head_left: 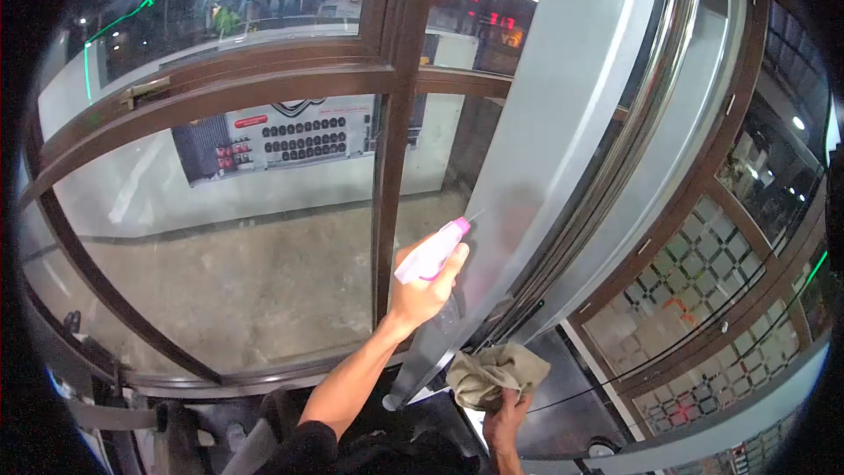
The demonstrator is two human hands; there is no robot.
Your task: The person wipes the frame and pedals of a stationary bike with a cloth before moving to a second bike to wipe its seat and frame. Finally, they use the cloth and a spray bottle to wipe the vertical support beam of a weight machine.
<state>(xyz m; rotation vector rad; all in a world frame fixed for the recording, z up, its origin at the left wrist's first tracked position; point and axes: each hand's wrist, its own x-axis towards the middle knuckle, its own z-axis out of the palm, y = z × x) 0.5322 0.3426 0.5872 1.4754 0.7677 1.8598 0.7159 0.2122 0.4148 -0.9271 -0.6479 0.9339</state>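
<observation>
My left hand is wrapped round a spray bottle with a white and pink trigger head. Its pink nozzle points up and right at a grey metal upright, and a thin streak of liquid seems to leave it. Most of the bottle's body is hidden by the hand. Lower down on the right, my right hand grips a crumpled olive-beige cloth, which hangs bunched above the fingers, apart from the upright.
Brown-framed windows stand in front and to the left. Right of the grey upright run shiny vertical metal tubes. Dark cables cross on the right, before a brown-framed door with patterned glass. Part of a chair shows at lower left.
</observation>
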